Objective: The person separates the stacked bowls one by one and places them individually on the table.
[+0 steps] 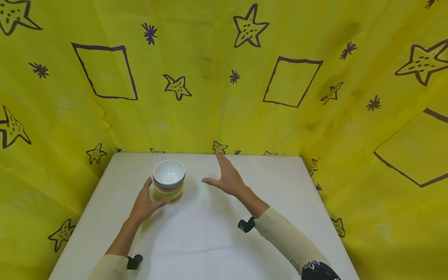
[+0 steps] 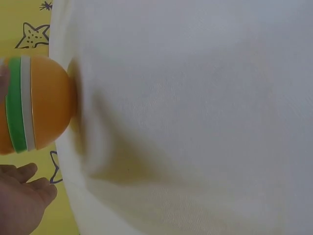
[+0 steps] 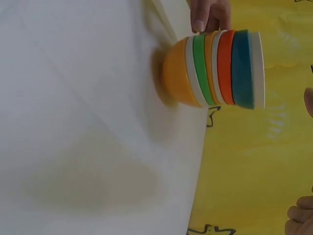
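A stack of nested bowls (image 1: 169, 182) stands on the white table toward the back left, its top bowl white inside. Below its rim the right wrist view shows a teal bowl (image 3: 242, 68), a red-orange one, then green, white and orange bands. My left hand (image 1: 145, 202) is at the stack's left side, thumb across the front near the base, fingers extended along the left. In the left wrist view a gap shows between the fingers (image 2: 29, 188) and the bowls. To the right, apart from the stack, my right hand (image 1: 229, 179) is raised with thumb and fingers spread, holding nothing.
A white cloth covers the table (image 1: 210, 241). Yellow curtains (image 1: 206, 116) with drawn stars and boxes hang behind and at both sides. Dark wrist cameras (image 1: 246, 224) sit at both sleeves.
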`<state>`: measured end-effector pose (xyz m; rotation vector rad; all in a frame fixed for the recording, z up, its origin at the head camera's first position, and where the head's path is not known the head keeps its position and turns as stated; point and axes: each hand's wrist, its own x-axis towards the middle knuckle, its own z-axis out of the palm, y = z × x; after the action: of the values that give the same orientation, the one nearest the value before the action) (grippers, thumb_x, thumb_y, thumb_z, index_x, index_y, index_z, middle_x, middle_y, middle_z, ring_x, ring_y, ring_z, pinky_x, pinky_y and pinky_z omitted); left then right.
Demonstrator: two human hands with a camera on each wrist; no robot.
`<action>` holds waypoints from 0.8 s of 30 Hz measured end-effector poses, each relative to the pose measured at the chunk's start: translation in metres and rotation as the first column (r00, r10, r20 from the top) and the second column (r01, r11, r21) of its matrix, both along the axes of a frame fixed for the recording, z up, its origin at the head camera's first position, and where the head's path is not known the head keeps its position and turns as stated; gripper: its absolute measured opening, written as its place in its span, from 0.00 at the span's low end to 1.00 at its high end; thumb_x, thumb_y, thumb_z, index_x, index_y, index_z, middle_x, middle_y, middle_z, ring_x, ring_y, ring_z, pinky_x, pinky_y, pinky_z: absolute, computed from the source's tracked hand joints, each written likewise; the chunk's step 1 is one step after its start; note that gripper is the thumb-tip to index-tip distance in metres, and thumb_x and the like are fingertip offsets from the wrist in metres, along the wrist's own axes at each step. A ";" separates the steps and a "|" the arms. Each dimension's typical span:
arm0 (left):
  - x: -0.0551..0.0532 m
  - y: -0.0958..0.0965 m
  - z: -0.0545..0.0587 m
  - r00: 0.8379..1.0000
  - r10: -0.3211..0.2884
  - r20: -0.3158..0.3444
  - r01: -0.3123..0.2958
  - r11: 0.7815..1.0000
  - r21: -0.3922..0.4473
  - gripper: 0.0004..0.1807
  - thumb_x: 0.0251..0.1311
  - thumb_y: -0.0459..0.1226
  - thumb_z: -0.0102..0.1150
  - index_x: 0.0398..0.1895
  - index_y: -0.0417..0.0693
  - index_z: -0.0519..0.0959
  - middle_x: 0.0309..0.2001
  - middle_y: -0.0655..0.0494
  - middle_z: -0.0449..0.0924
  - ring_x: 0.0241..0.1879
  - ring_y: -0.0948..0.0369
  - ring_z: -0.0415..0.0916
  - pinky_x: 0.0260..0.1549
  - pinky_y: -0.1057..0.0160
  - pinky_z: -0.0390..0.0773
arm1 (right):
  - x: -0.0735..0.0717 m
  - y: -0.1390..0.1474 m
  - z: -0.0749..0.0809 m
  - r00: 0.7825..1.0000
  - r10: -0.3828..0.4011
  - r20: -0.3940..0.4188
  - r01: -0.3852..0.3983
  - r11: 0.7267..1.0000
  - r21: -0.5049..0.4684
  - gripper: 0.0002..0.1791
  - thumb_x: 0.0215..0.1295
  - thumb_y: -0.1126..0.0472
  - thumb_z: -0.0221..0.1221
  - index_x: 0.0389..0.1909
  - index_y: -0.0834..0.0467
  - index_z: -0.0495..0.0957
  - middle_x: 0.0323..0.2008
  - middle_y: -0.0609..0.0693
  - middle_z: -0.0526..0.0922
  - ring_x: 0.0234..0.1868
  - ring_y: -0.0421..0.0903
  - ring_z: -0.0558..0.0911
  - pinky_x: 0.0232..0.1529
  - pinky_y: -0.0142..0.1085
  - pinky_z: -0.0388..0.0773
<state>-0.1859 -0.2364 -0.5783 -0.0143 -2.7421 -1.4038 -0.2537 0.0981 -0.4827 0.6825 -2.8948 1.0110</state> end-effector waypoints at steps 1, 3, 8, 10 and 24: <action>-0.001 0.001 -0.001 1.000 0.003 -0.008 -0.003 1.000 0.014 0.64 0.53 0.40 0.82 0.82 0.30 0.45 0.78 0.25 0.52 0.77 0.29 0.49 0.74 0.29 0.53 | -0.002 -0.007 0.001 1.000 0.015 0.013 -0.015 1.000 0.001 0.64 0.61 0.32 0.70 0.85 0.58 0.46 0.84 0.55 0.51 0.83 0.55 0.53 0.80 0.54 0.55; -0.004 0.003 -0.002 1.000 0.004 -0.018 -0.004 0.999 0.042 0.64 0.52 0.39 0.83 0.83 0.33 0.47 0.78 0.28 0.55 0.77 0.31 0.51 0.74 0.30 0.54 | -0.004 -0.020 0.005 0.998 0.039 0.041 -0.039 0.999 0.000 0.64 0.61 0.33 0.71 0.85 0.58 0.46 0.84 0.55 0.50 0.83 0.55 0.53 0.80 0.53 0.55; -0.007 0.005 -0.007 0.999 0.010 -0.034 -0.007 0.997 0.074 0.65 0.50 0.39 0.85 0.83 0.37 0.49 0.77 0.32 0.61 0.77 0.35 0.56 0.76 0.33 0.55 | -0.007 -0.050 0.006 0.992 0.095 0.079 -0.095 0.995 -0.004 0.66 0.60 0.34 0.72 0.85 0.60 0.45 0.84 0.56 0.50 0.83 0.55 0.53 0.79 0.53 0.57; -0.008 0.008 -0.010 0.999 0.007 -0.039 -0.004 0.997 0.083 0.65 0.50 0.39 0.85 0.83 0.37 0.48 0.76 0.32 0.61 0.76 0.35 0.57 0.75 0.34 0.56 | -0.007 -0.059 0.003 0.990 0.117 0.082 -0.117 0.993 -0.008 0.66 0.60 0.34 0.72 0.85 0.60 0.45 0.84 0.57 0.50 0.82 0.55 0.54 0.79 0.54 0.59; -0.007 0.015 -0.021 0.997 0.068 -0.044 -0.064 0.995 0.081 0.62 0.53 0.38 0.81 0.81 0.29 0.48 0.71 0.23 0.64 0.70 0.29 0.64 0.70 0.31 0.63 | -0.013 -0.106 -0.008 0.981 0.158 0.112 -0.153 0.987 -0.052 0.52 0.58 0.35 0.74 0.77 0.56 0.65 0.64 0.49 0.79 0.62 0.45 0.79 0.58 0.42 0.81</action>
<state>-0.1934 -0.2212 -0.5993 0.0456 -2.6219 -1.4745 -0.2670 -0.0079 -0.4910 0.8885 -2.9454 1.1628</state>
